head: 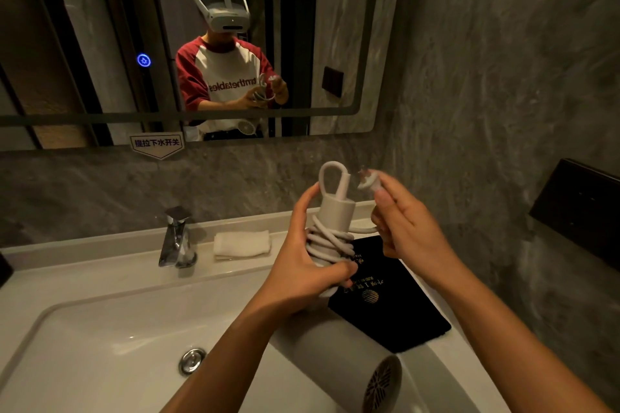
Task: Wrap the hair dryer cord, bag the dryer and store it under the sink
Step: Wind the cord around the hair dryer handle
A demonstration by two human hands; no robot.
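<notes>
A pale grey hair dryer (pixel 339 359) is held over the sink's right side, handle up and barrel pointing toward me. Its cord (pixel 330 243) is wound in several turns around the handle, and a hanging loop sticks up from the handle's end. My left hand (pixel 302 265) grips the wrapped handle. My right hand (pixel 407 228) pinches the plug (pixel 368 179) at the free end of the cord, just right of the loop. A flat black bag (pixel 392 305) with gold print lies on the counter beneath both hands.
The white sink (pixel 100 329) with a chrome faucet (pixel 177 241) and drain plug (pixel 192 360) lies at the left. A folded white towel (pixel 241 244) rests behind the basin. A mirror (pixel 339 43) spans the wall above. A dark wall fixture (pixel 577 208) juts out at the right.
</notes>
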